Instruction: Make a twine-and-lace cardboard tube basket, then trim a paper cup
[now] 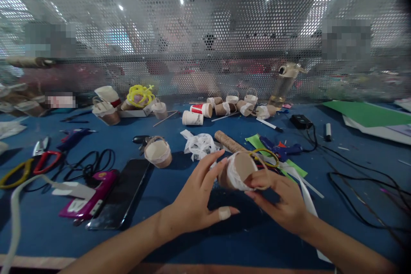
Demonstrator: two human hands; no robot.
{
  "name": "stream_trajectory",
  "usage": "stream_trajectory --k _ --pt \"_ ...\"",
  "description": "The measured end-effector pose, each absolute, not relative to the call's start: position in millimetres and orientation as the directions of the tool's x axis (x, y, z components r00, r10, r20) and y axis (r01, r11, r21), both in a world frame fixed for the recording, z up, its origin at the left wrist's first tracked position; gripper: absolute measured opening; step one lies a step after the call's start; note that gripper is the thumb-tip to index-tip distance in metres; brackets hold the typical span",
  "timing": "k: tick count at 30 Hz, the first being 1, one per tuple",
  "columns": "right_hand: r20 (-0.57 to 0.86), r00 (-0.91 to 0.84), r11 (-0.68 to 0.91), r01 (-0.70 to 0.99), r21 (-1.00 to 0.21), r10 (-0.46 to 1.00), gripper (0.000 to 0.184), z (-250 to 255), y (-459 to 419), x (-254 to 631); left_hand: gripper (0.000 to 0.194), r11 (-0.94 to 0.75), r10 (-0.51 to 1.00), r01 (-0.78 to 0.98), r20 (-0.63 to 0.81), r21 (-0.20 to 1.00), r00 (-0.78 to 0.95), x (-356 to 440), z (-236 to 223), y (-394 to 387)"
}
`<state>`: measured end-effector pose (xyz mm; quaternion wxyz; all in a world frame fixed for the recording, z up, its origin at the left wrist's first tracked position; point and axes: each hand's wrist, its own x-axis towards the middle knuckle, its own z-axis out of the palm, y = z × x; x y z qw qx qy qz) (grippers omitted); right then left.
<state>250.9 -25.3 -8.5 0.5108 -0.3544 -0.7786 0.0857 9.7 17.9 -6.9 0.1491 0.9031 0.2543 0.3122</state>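
Brown cup [243, 166], one, with a white band around it and a looped handle: tilted, raised between my hands above the table's near middle. Right hand [281, 195], mine: thumb and fingers pinched on the cup at its rim, beside the handle. Left hand [201, 190], mine: fingers and thumb spread apart at the cup's other side, a pale wrap on the thumb; whether the fingertips touched the cup, I could not tell.

Just beyond: a tangle of white strip [199, 144]; a twine roll [230, 141], its near end close to the cup; a yellow ring [276, 160]; a blue glue gun [285, 150] among bits of green paper.

To my left: a second handled cup [165, 162], upright; a black phone [123, 197], with a magenta tool [104, 188] alongside; scissors [49, 160], handles red and yellow.

Farther back: two paper cups [192, 118] on their sides; a cluster of small handled cups [224, 109]; a clear bottle [284, 87], leaning. Behind everything: a perforated metal screen [192, 13]. Under it all: the blue table [199, 244].
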Motion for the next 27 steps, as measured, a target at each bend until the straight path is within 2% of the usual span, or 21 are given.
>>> stream_trajectory --k 3,5,10,15,19,21,24,27 --pt "0.769 -0.208 0.719 0.560 -0.412 0.604 0.012 2 -10 263 0.089 -0.908 0.418 0.291 0.599 0.301 0.683 8 -6 15" --pt "0.715 -0.162 0.631 0.625 -0.460 0.681 0.004 12 6 268 0.088 -0.939 0.345 0.266 0.603 0.220 0.720 7 -6 13" --pt "0.643 -0.160 0.563 0.666 -0.490 0.749 0.016 44 78 267 0.083 -0.985 0.171 0.161 0.549 0.066 0.818 6 -3 9" --pt "0.622 -0.153 0.481 0.779 -0.403 0.768 0.020 71 171 253 0.071 -0.997 0.081 0.078 0.526 0.028 0.847 10 3 9" --pt "0.611 -0.153 0.397 0.871 -0.288 0.777 0.048 75 214 236 0.068 -0.996 0.086 0.084 0.482 0.025 0.872 10 1 11" --pt "0.587 -0.235 0.422 0.884 -0.202 0.774 0.045 68 220 222 0.067 -0.996 0.084 0.085 0.473 0.020 0.877 10 -1 12" --pt "0.484 -0.441 0.529 0.847 -0.055 0.756 0.030 51 219 193 0.065 -0.997 0.077 0.079 0.453 0.014 0.888 10 -3 13" --pt "0.396 -0.574 0.604 0.795 0.058 0.717 0.033 38 218 162 0.062 -0.997 0.071 0.072 0.428 0.014 0.901 11 -3 14"
